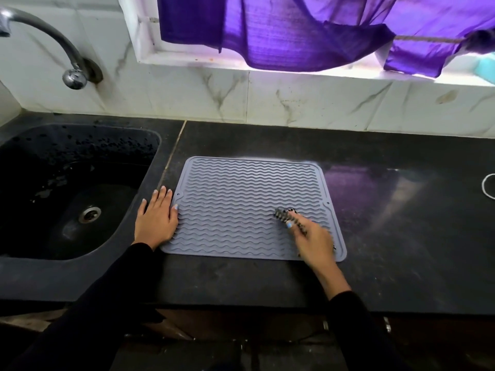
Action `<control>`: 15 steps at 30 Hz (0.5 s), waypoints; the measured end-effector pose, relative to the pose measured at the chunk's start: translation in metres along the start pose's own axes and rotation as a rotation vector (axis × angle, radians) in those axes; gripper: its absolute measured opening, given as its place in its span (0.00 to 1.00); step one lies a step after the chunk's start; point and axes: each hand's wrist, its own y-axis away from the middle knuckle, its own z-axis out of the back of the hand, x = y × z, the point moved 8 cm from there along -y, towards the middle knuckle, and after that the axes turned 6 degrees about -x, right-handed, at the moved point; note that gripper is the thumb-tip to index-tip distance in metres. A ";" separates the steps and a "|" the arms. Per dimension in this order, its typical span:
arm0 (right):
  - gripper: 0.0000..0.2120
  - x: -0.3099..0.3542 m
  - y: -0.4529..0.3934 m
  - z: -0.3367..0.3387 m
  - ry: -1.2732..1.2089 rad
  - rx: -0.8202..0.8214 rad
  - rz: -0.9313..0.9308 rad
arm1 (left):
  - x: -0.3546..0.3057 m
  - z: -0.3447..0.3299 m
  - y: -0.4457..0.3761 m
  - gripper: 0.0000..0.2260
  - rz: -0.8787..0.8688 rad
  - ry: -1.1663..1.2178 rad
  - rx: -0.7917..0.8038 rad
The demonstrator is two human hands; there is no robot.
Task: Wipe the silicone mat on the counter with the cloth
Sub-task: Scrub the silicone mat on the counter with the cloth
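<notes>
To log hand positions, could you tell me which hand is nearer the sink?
Left. The left hand lies flat at the mat's left edge, beside the sink. The right hand holds the cloth on the mat's right side.

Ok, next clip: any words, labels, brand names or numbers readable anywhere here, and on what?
None can be read.
Mat: wavy ridges only, no print.
Cloth under the right hand: dark-and-light pattern, blurred, no lettering seen.
Tap, sink, counter, curtain: no markings.
</notes>
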 end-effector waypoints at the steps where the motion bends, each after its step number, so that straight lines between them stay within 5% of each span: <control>1: 0.12 -0.008 -0.009 0.007 -0.203 0.001 -0.119 | -0.001 0.001 0.001 0.22 -0.003 0.006 0.002; 3: 0.10 -0.024 -0.019 0.018 -0.697 -0.044 -0.481 | -0.002 0.002 0.001 0.22 -0.001 0.020 0.010; 5: 0.11 -0.035 -0.024 0.030 -0.891 -0.190 -0.578 | -0.002 0.002 0.002 0.23 -0.002 0.022 0.017; 8: 0.15 -0.008 -0.021 0.040 -0.562 -0.272 -0.300 | 0.000 0.003 0.002 0.23 0.001 0.021 0.008; 12: 0.20 0.041 0.001 -0.028 0.068 0.033 0.114 | 0.001 0.001 0.001 0.22 -0.001 0.015 0.007; 15: 0.23 0.039 0.003 -0.044 0.262 0.031 0.239 | 0.002 -0.002 0.000 0.25 -0.008 -0.003 0.007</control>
